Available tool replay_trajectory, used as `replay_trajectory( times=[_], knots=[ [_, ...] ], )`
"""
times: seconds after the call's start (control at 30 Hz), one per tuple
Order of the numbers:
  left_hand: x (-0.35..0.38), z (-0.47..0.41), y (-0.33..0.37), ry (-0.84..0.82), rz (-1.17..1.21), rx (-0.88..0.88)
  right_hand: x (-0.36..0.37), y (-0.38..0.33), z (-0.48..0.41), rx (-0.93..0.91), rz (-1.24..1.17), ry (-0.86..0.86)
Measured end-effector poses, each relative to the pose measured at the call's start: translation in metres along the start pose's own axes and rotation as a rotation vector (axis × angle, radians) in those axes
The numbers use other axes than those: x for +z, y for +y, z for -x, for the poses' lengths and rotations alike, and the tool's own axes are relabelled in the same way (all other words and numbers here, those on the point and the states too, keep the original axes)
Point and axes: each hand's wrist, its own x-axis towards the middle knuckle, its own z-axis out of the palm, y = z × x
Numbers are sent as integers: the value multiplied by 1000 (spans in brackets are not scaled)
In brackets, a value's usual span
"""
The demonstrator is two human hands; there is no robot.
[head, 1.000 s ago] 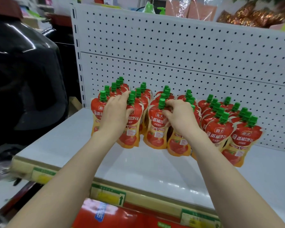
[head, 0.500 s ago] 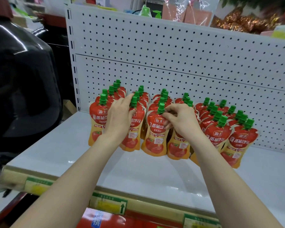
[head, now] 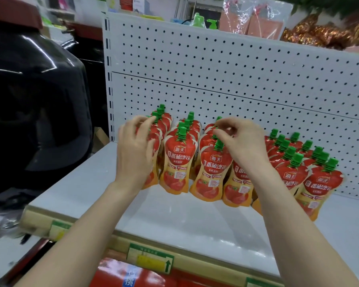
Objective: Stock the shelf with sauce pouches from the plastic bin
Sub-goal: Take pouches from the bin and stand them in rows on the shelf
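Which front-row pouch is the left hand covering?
The leftmost red-and-orange, green-capped sauce pouch: the left hand lies across its front, while the others in front stand clear of that hand.

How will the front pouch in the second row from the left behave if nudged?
The front pouch likely tips easily: tall, narrow base, resting against those behind. Bulging body suggests soft, not stiff. Its green cap looks the firmest grip point.

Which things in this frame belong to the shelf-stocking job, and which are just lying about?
Job: sauce pouches, white shelf, left hand, right hand. The plastic bin is not in view.
Lying about: black glossy vessel, shelf-edge price label, gold-wrapped goods, green pump bottle.
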Motion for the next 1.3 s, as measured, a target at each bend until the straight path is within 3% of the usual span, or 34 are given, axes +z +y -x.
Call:
replay_trajectory(
  times=[0.1,0.27,0.43,0.53,0.67,0.83,1.07,1.2,1.3],
  knots=[
    [-10,-5,-15,-79,-72,-140,19,-22,-18,-85,77,-127],
    [-10,-13,-35,-263,-6,-245,40,-44,-39,-24,329,-499],
    [-2,-22,-43,-285,168,-289,51,-40,-40,-1,265,-473],
    [1,-26,-45,-307,171,-282,42,-37,-40,21,167,-500],
    [0,-29,-48,-328,137,-259,38,-27,-51,51,145,-380],
    [-6,-30,-42,-209,36,-138,52,-31,-62,42,263,-480],
    [1,-27,-32,-194,0,-47,54,-24,-60,6,444,-379],
    [2,-23,-26,-104,-11,3,44,-25,-55,12,359,-401],
    [2,-21,-12,-46,8,107,25,-21,-43,31,212,-266]
  ],
)
